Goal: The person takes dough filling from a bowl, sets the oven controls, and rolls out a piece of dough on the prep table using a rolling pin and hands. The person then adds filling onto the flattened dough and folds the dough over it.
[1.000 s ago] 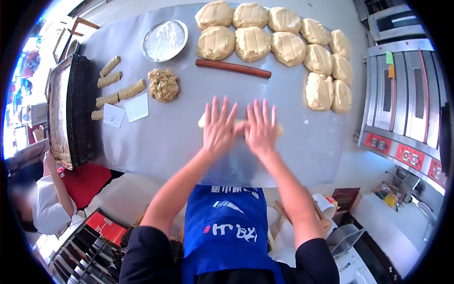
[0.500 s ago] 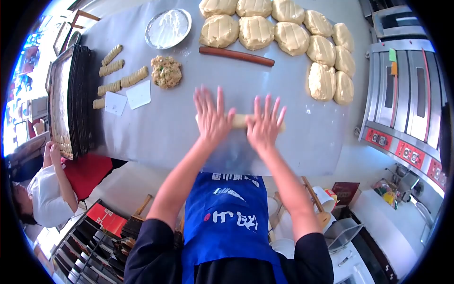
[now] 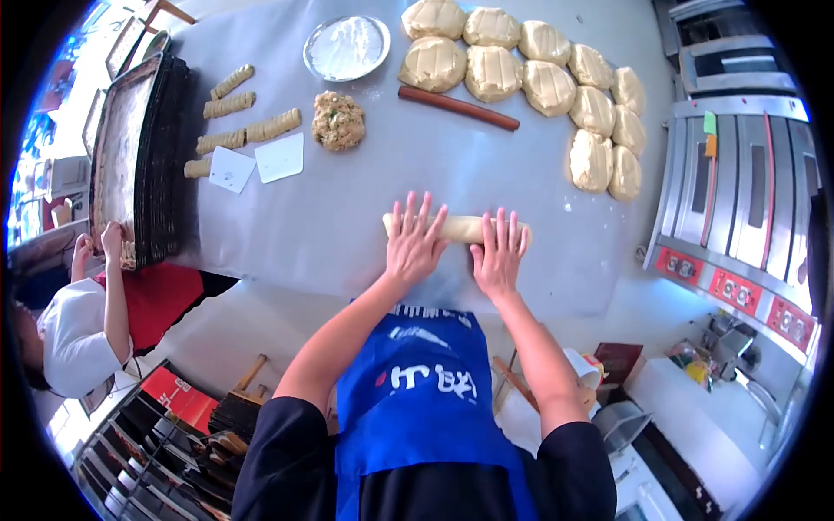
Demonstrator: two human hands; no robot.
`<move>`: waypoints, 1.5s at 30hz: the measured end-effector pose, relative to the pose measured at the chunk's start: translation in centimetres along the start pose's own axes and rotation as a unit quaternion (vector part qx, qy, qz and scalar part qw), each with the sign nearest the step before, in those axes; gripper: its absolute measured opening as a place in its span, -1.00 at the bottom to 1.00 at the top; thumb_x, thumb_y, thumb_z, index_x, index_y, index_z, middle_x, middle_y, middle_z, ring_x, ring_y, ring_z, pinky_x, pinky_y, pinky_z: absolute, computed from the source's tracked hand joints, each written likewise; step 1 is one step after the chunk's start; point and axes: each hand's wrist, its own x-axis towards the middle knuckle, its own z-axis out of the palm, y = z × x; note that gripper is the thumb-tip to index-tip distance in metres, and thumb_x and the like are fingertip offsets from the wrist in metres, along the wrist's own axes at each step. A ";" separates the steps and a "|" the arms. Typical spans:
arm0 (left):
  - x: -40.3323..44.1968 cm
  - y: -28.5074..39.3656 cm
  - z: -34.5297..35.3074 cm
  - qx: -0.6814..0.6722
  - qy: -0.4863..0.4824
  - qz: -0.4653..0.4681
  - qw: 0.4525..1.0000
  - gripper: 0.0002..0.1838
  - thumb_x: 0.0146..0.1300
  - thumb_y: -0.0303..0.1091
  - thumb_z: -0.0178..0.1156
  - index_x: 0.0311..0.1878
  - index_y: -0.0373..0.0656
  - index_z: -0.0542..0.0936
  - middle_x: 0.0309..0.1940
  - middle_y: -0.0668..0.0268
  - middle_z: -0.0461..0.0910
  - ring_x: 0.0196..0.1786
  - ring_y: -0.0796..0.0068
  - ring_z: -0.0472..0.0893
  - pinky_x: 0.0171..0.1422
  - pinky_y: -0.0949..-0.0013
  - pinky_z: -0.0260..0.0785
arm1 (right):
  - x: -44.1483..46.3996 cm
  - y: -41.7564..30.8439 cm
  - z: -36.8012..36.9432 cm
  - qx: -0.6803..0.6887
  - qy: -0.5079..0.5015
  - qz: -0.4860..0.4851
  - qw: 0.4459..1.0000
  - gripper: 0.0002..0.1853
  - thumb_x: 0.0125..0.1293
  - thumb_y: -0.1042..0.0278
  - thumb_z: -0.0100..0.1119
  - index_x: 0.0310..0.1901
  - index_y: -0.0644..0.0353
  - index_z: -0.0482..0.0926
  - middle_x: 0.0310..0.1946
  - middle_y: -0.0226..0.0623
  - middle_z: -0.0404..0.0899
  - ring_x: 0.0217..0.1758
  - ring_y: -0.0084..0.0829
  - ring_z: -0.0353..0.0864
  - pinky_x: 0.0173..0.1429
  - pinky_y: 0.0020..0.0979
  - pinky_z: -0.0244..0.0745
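A pale log of dough (image 3: 462, 228) lies crosswise on the grey work table (image 3: 347, 208) in front of me. My left hand (image 3: 415, 239) rests flat with spread fingers over its left part. Over the right part lies my right hand (image 3: 498, 252), fingers stretched out too. Both palms sit toward the near side of the log, and its middle shows between them. Beyond the hands is a brown wooden rolling pin (image 3: 459, 108). A lump of filling with green flecks (image 3: 339, 122) sits further left.
Several scored dough pieces (image 3: 495, 73) line the back and right. A bowl of flour (image 3: 346, 49), two white scrapers (image 3: 280, 158) and several ridged dough rolls (image 3: 273, 126) lie leftward. Stacked black trays (image 3: 161, 165) stand at the left edge, beside another person (image 3: 82, 330). Ovens (image 3: 738, 200) are at right.
Both hands have slid back toward me across the dough log, exposing more of it. The whole view has shifted slightly. The other person's hands have moved at the tray.
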 end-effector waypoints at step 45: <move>-2.4 -0.1 -3.0 -0.041 0.139 -0.243 0.959 -0.32 0.69 0.05 0.11 0.56 -0.36 0.47 0.50 -0.16 0.53 0.63 -0.10 0.44 0.79 -0.04 0.13 | -0.3 5.4 -2.7 0.404 0.123 0.242 0.874 -0.41 0.70 0.06 0.15 0.51 0.36 0.44 0.45 0.12 0.57 0.48 0.03 0.60 0.57 -0.10 0.44</move>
